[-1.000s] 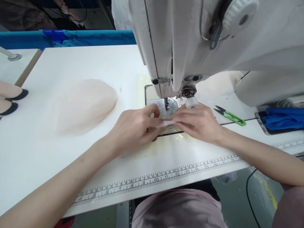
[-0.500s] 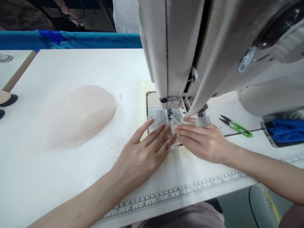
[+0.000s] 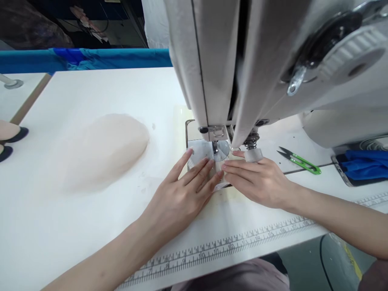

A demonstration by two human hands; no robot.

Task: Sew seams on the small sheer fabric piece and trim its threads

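Observation:
A sewing machine [image 3: 212, 60] stands over the table, its presser foot [image 3: 215, 147] down near the metal needle plate [image 3: 198, 148]. My left hand [image 3: 182, 194] lies flat left of the foot, fingers stretched out and thumb apart. From the other side my right hand [image 3: 257, 180] rests flat, fingers straight and pointing left, the fingertips close to those of my left hand. Between and under the fingertips lies a thin see-through piece of material [image 3: 218, 186], whose kind I cannot make out. Most of it is hidden by my hands.
Pale, skin-coloured fabric [image 3: 106, 149] lies on the left of the white table. Green-handled thread snips [image 3: 300, 159] lie right, beyond them a phone [image 3: 342, 171] under blue cloth [image 3: 366, 165]. A printed ruler scale [image 3: 212, 254] runs along the front edge. Pale pieces with black edges [image 3: 13, 133] sit far left.
The view has shifted a little, so the machine head appears further left. Both hands keep nearly the same place and pose at the presser foot.

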